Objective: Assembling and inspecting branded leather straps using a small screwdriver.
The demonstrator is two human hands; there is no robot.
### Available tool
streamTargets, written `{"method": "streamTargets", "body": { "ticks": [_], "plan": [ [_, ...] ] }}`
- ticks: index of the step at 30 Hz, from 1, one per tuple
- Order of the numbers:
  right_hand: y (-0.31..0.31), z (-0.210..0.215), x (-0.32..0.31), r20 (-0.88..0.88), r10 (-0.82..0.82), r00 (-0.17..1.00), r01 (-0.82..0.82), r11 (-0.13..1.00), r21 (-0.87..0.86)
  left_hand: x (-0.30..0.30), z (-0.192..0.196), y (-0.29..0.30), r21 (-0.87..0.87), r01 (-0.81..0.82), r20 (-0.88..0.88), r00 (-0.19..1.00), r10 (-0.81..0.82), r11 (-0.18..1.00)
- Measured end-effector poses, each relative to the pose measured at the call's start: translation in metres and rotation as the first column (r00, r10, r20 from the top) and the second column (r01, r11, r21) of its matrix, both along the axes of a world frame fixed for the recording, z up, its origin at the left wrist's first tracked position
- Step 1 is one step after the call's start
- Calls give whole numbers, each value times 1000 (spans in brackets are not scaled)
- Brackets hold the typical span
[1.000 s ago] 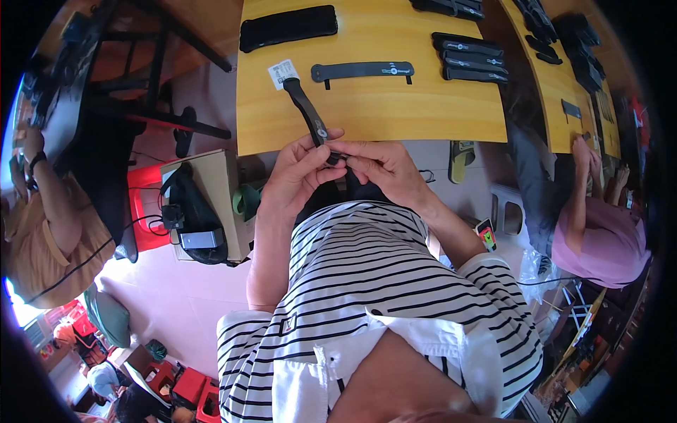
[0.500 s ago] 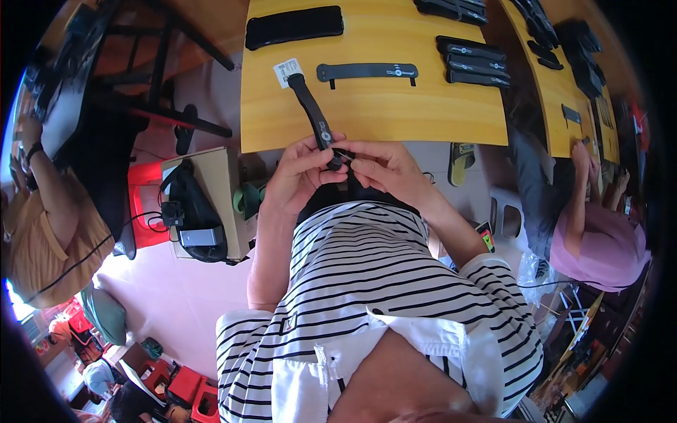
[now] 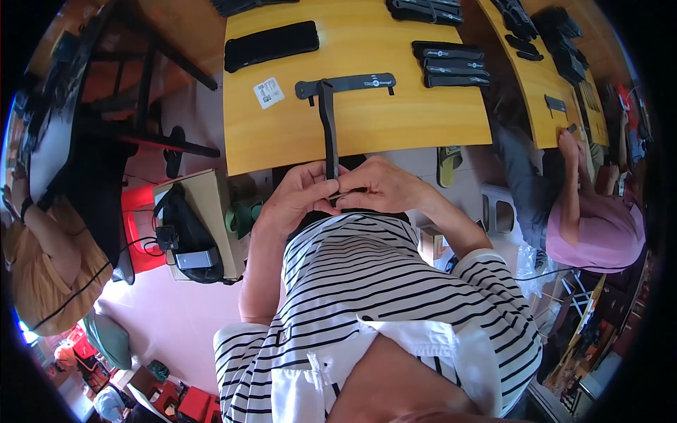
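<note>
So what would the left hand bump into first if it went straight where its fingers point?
The left hand, holding the dark strap, points to the right, so it would probably meet the right hand first. They look close, but depth is unclear.

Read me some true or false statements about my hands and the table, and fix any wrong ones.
1. The left hand holds a long dark strap. True.
2. The right hand rests on the yellow table. False: it is beside the left hand, near that strap's lower end.
3. A white label lies on the table. True.
4. The flat strap on the table is red. False: it is dark grey.
5. A black rectangular bundle lies beyond the label. True.
</note>
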State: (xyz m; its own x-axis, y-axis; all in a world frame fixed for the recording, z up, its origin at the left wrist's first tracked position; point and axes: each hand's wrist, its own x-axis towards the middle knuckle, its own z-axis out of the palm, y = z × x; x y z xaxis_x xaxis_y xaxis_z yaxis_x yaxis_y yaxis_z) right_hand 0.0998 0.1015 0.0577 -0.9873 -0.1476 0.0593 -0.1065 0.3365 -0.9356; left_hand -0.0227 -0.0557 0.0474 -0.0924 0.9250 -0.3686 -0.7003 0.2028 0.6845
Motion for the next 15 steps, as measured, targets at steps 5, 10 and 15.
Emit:
{"method": "streamTargets", "body": {
  "ticks": [5, 10, 15],
  "plan": [
    [6, -4, 5, 173, 62, 983, 13, 914, -405, 6, 0, 4, 85, 19, 133, 991, -30, 996],
    [-5, -10, 11, 459, -28, 888, 360, 664, -655, 12, -10, 8, 115, -54, 232, 972, 26, 992],
    [-4, -11, 8, 547, 39, 836, 531, 194, -825, 15, -13, 11, 33, -136, 367, 923, 115, 990]
  ]
}}
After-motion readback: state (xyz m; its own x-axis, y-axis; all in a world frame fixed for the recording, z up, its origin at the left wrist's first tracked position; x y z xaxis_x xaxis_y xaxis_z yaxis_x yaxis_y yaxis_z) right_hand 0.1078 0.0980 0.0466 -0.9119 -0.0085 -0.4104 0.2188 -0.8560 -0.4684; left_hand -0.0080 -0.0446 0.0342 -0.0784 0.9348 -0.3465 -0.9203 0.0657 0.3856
